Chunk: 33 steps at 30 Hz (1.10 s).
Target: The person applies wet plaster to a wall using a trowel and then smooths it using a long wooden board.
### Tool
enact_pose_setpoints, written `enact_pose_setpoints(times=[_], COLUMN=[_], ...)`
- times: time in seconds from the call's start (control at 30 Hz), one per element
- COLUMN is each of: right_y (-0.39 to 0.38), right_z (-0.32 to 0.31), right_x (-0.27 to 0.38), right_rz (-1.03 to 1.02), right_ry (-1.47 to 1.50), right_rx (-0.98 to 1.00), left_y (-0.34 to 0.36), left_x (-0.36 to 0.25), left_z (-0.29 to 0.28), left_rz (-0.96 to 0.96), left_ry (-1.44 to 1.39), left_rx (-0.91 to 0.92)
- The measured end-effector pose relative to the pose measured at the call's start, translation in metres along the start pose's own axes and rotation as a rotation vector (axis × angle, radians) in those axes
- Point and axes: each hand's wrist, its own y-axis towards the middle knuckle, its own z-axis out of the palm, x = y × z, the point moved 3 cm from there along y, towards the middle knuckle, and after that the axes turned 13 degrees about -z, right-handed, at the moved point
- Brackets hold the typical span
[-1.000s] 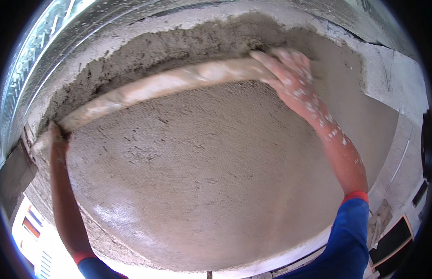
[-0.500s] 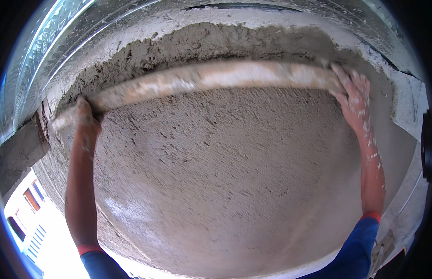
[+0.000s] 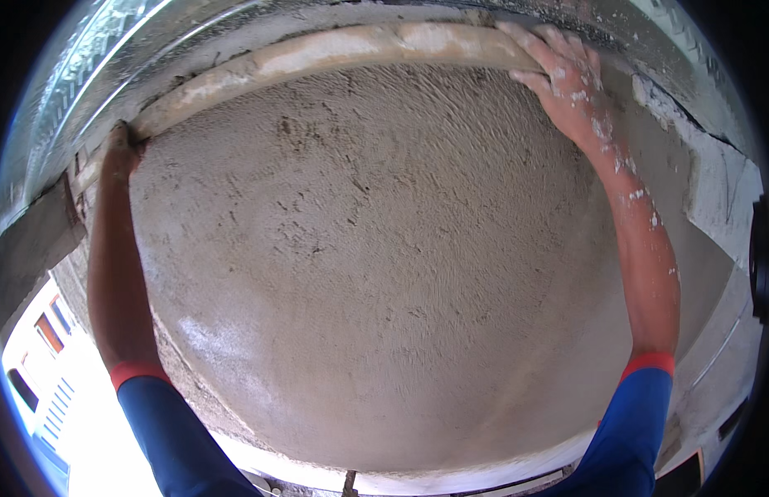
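A long pale wooden straightedge, smeared with plaster, lies across the top of a wall of wet grey plaster. My left hand is closed on the board near its left end, its fingers partly hidden. At the other end my right hand, spotted with plaster, grips the board, fingers over its upper side and thumb below. Both arms are raised. Below the board the plaster surface is flattened, with small pits and drag marks.
Ribbed metal sheeting closes in above the board. A concrete beam end juts in at the left, and a rough white wall edge stands at the right. Bright daylight and a building with windows show at the lower left.
Both hands have carried the straightedge up the wall to its top edge, shifting it somewhat left. The rough plaster band above it is now mostly covered or levelled.
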Motion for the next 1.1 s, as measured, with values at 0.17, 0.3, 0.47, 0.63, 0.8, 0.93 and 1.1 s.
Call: enact_pose_setpoints(times=[0.17, 0.3, 0.47, 0.63, 0.8, 0.93, 1.1], right_y=[-0.048, -0.104, -0.209, -0.316, -0.333, -0.251, -0.149], right_z=[-0.018, -0.035, -0.047, -0.062, -0.044, -0.038, -0.022], right_x=[0.012, 0.046, 0.066, 0.088, 0.124, 0.108, 0.076], right_rz=[0.085, 0.164, 0.194, 0.165, 0.242, 0.412, 0.384], right_ry=[0.122, 0.173, 0.159, 0.11, 0.176, 0.006, -0.077], right_rx=[0.127, 0.25, 0.393, 0.461, 0.484, 0.613, 0.505], left_y=[-0.026, -0.039, -0.124, -0.232, -0.228, -0.185, -0.121], left_x=[0.051, 0.108, 0.214, 0.264, 0.236, 0.163, 0.076], left_z=[0.005, -0.035, -0.052, -0.038, -0.05, -0.022, 0.012], left_rz=[-0.101, -0.222, -0.133, -0.082, -0.066, -0.086, -0.107], left_ry=[0.061, 0.171, 0.389, 0.238, 0.238, 0.17, 0.054], left_rx=[0.019, -0.089, -0.258, -0.304, -0.224, -0.141, -0.218])
